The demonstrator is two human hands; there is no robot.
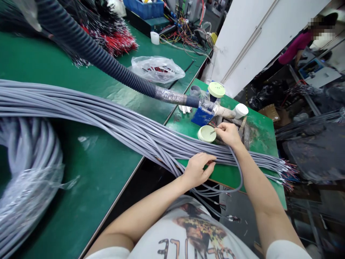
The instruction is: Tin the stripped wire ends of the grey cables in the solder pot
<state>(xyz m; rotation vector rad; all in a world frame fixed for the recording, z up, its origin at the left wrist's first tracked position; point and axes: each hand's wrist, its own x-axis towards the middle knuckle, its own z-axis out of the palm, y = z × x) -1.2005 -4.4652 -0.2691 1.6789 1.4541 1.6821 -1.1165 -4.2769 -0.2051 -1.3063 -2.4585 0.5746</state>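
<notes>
A thick bundle of grey cables (113,120) runs from the left across the green bench onto a small green table (258,133). My left hand (198,169) rests on the bundle at the table's near edge, its fingers curled round a cable. My right hand (228,133) is closed in a pinch on one grey cable's end, holding its thin bare wires over a round pale-green tin (206,133). That cable loops down below my right forearm. The other cable ends (285,172), with stripped coloured wires, lie at the right.
A dark corrugated hose (107,61) ends by a blue block (202,116) near the tin. A second pale-green lid (216,89) and white cap (240,110) stand behind. A coil of grey cable (27,172), a plastic bag (157,69), red-black wires (118,41) and another person (299,46) at far right.
</notes>
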